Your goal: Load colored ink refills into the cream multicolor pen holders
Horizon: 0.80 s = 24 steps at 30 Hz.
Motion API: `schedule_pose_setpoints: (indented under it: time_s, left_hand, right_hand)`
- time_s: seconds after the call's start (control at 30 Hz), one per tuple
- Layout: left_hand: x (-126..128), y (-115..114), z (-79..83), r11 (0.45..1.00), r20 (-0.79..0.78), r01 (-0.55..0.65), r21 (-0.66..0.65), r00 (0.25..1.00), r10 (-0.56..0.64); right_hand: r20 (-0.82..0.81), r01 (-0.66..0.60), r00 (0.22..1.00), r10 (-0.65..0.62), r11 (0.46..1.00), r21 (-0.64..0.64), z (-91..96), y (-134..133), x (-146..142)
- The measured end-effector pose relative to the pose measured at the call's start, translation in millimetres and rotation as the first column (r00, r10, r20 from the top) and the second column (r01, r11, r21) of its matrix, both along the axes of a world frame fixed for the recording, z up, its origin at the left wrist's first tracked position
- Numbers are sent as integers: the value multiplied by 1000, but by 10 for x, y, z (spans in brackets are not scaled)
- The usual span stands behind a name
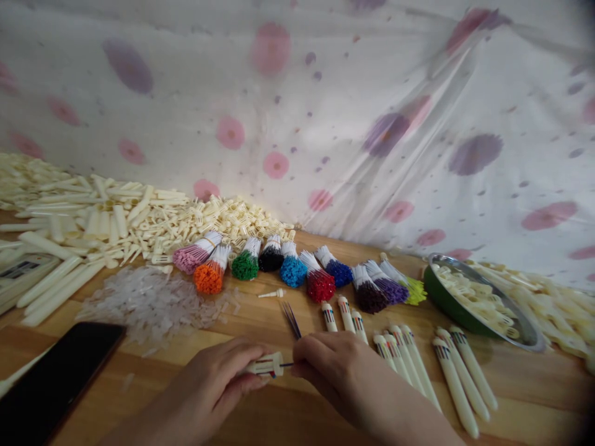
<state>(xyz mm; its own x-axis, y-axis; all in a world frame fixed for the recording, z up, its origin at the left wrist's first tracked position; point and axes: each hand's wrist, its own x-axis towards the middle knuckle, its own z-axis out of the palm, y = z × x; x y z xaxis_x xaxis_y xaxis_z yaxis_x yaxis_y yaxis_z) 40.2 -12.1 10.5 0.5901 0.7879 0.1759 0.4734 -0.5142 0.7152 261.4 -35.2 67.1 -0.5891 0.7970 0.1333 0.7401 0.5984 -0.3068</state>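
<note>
My left hand point(218, 378) is closed around a cream slotted pen piece point(273, 365), with coloured bits showing in its slots. The piece's round end points right. My right hand point(341, 365) pinches several thin dark pen refills point(291, 319), which stick out above the fingers. One dark refill point(286, 365) reaches from the right fingertips to the round end of the pen piece; how deep it sits I cannot tell. Just beyond the right hand lie multicolour pens point(346, 313) with coloured sliders. A small cream pen part point(271, 293) rests on the table in front of the hands.
Bundled refills point(292, 271) in several colours stretch across the wooden table point(251, 313). Clear plastic pieces point(149, 303), a black phone point(60, 378) and heaped cream tubes point(93, 217) are left. At right are finished-looking pens point(465, 378) and a green bowl point(432, 291) of cream parts.
</note>
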Motion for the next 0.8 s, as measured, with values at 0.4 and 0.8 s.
schedule_pose_setpoints:
  time_s: [0.4,0.8]
  left_hand:
    - [-27,41,58,984,70,6,178,997,-19]
    - [-73,58,19,988,97,0,157,995,-16]
  right_hand:
    - [-199,138,966,-167,979,-149,-59,107,137]
    - [259,528,833,-489,842,-109,-608,314,-121]
